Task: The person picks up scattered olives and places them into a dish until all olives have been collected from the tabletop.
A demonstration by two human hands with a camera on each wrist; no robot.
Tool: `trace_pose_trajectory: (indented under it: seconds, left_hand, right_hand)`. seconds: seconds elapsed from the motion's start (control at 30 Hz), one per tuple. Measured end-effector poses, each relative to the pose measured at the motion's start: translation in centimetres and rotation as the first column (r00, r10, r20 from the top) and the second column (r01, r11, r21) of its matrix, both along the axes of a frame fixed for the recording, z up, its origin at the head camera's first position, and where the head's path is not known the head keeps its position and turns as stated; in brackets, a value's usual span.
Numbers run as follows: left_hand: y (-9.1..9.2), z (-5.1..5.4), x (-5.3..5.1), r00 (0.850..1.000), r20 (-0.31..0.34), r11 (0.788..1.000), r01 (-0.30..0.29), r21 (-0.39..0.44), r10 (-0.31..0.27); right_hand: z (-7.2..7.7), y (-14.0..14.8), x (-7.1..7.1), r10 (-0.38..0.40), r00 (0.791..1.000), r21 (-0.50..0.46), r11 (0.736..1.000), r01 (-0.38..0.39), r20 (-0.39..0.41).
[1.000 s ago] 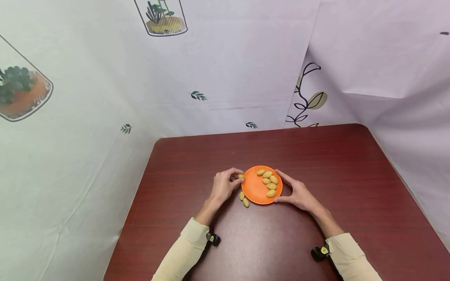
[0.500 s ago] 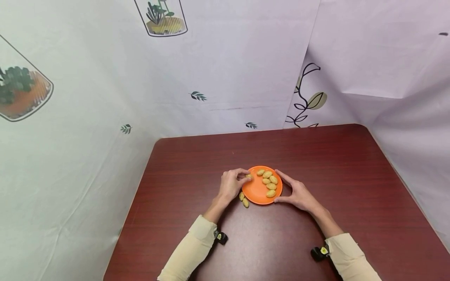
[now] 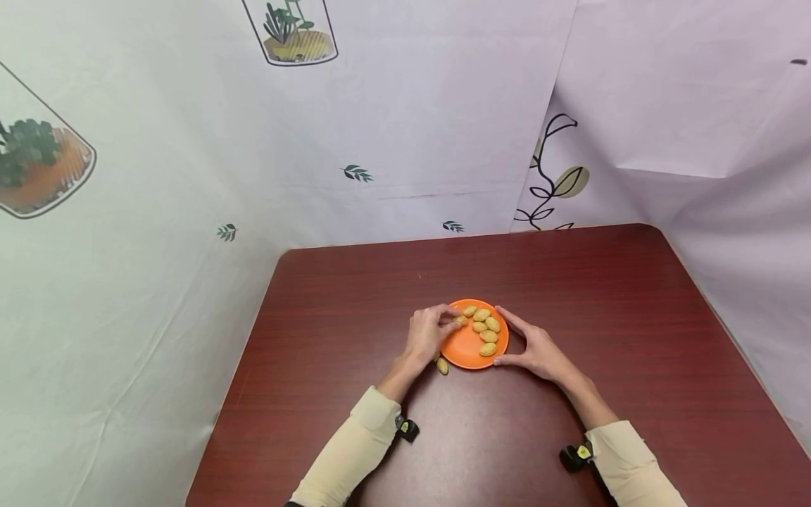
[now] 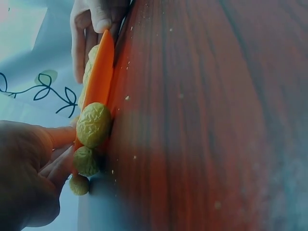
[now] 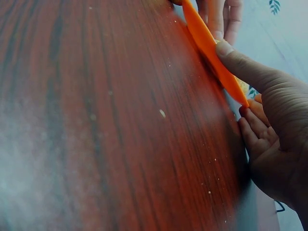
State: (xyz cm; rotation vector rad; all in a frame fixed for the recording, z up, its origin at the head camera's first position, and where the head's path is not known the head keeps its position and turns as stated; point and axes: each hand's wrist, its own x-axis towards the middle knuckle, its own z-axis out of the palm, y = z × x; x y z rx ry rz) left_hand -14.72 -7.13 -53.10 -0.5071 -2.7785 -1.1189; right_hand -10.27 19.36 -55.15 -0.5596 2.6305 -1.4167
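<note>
Moving rightward since the earlier frames, the left hand (image 3: 429, 334) is now reaching over the left part of the orange plate (image 3: 462, 346), having brought a pinched nut (image 3: 460, 321) in from outside the rim. Its thumb and forefinger are bending almost together, with only that nut filling the narrow gap between their tips. Six loose nuts (image 3: 488, 336) are lying on the right half of the plate, the nearest just beside the pinched one. Meanwhile the right hand (image 3: 538, 350) is staying put, holding the plate's right side; its thumb and forefinger are spreading wide, thumb touching the near rim and fingers touching the far one. Three more nuts (image 4: 94, 125) are resting in a row on the table (image 3: 355, 310) beside the plate, as the left wrist view is showing; the left hand is partly covering them from above. Pale sleeves (image 3: 348, 447) are covering both forearms, and a patterned sheet (image 3: 412, 105) is hanging behind the table.
</note>
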Motion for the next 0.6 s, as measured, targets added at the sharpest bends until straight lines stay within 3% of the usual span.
trace_pose_trajectory:
  seconds: [0.6]
  left_hand:
    - [0.84, -0.2, -0.08, 0.999, -0.038, 0.999, -0.016, -0.045, 0.014]
  right_hand:
    - [-0.09, 0.02, -0.04, 0.0, 1.0, -0.003, 1.0, 0.0, -0.016]
